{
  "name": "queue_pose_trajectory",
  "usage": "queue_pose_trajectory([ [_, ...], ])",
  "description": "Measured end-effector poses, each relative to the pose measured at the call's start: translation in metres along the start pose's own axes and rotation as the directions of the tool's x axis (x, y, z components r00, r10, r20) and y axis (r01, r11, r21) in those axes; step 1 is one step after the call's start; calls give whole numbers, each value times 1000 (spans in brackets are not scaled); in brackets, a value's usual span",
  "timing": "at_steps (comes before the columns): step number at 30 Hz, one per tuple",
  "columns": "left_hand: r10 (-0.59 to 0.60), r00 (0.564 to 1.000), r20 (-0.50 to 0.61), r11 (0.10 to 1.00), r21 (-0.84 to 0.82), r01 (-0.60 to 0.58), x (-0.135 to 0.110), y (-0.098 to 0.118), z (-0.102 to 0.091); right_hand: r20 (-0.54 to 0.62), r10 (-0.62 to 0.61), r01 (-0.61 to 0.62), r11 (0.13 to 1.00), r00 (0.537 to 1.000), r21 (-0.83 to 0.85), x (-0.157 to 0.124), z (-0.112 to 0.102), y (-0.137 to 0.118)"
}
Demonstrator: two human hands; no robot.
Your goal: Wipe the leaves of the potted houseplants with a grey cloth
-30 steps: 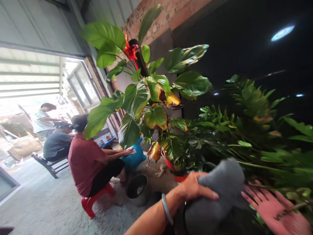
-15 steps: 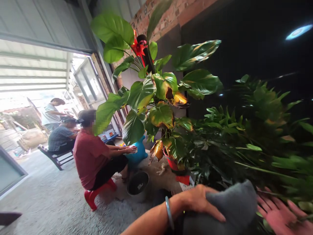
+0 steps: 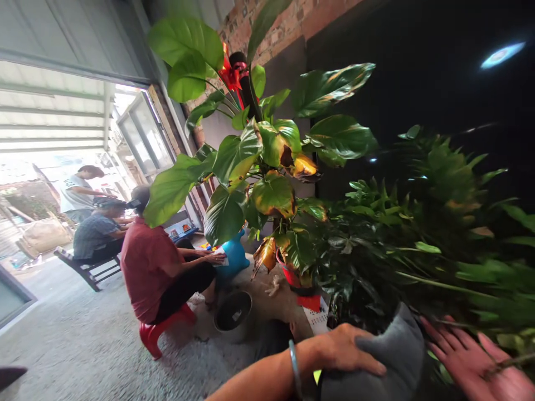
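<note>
My left hand (image 3: pixel 349 351), with a pale blue bangle on the wrist, grips a thick grey cloth (image 3: pixel 397 356), thumb laid along its face. At the lower right my right hand (image 3: pixel 468 353) is palm up with its fingers stretched out. A thin brown stem (image 3: pixel 507 365) crosses that palm, and the hand is not closed around it. Dense leafy plants (image 3: pixel 376 250) stand just beyond both hands. Left of them rises a tall potted plant (image 3: pixel 273 195) with broad leaves, several browned at the edges, and a red ribbon (image 3: pixel 230 72) near its top.
A person in a red shirt (image 3: pixel 146 267) sits on a red stool (image 3: pixel 154 334), hands at a blue object (image 3: pixel 234 259). A dark bucket (image 3: pixel 233 314) stands on the concrete floor (image 3: pixel 87 340). Two more people are near the doorway, one seated on a dark chair (image 3: pixel 86 270).
The view has shifted slightly, so the scene sits a little further left. My left hand and the cloth have moved little. My right hand remains open, with more of its palm now showing.
</note>
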State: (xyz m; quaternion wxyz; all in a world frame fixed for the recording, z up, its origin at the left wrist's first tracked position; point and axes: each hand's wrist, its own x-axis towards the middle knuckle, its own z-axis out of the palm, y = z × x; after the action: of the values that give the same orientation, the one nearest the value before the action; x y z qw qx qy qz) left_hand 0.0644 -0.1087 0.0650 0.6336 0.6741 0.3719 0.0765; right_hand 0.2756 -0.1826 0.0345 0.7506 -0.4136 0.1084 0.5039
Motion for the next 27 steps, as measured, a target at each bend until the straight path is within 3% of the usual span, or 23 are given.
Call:
queue_pose_trajectory([
  [2, 89, 996, -4, 987, -136, -89, -17, 15, -11, 22, -28, 28, 1000, 999, -1, 4, -4, 0],
  [4, 243, 964, -109, 934, -243, -263, -25, 50, -29, 86, -77, 77, 997, 993, -4, 12, -10, 3],
  [6, 378, 888, -261, 852, -276, -444, -19, 82, -43, 153, -115, 116, 993, 981, 3, 22, -15, 7],
  [8, 430, 831, -352, 810, -255, -527, -3, 96, -48, 173, -134, 133, 991, 976, 20, 28, -18, 10],
  [10, 392, 846, -361, 862, -177, -475, 14, 83, -41, 172, -117, 113, 993, 978, 36, 28, -17, 11],
  [12, 284, 913, -293, 951, -33, -307, 23, 51, -29, 152, -83, 77, 996, 985, 46, 24, -15, 10],
  [14, 128, 983, -135, 988, 108, -114, 18, 19, -21, 119, -53, 47, 998, 991, 50, 20, -15, 7],
  [16, 19, 1000, 0, 993, 117, -19, 2, 6, -20, 110, -41, 36, 998, 993, 45, 18, -15, 4],
  [19, 123, 992, 17, 990, -77, -121, -21, 34, -34, 150, -62, 58, 998, 987, 34, 19, -17, 2],
  [23, 396, 894, -208, 849, -288, -443, -13, 92, -51, 167, -88, 79, 995, 982, 64, 22, -17, 6],
  [25, 425, 857, -291, 811, -298, -503, 5, 95, -49, 173, -77, 62, 994, 982, 88, 23, -16, 7],
  [27, 344, 889, -304, 876, -236, -420, 21, 73, -40, 180, -68, 51, 994, 981, 98, 22, -15, 7],
])
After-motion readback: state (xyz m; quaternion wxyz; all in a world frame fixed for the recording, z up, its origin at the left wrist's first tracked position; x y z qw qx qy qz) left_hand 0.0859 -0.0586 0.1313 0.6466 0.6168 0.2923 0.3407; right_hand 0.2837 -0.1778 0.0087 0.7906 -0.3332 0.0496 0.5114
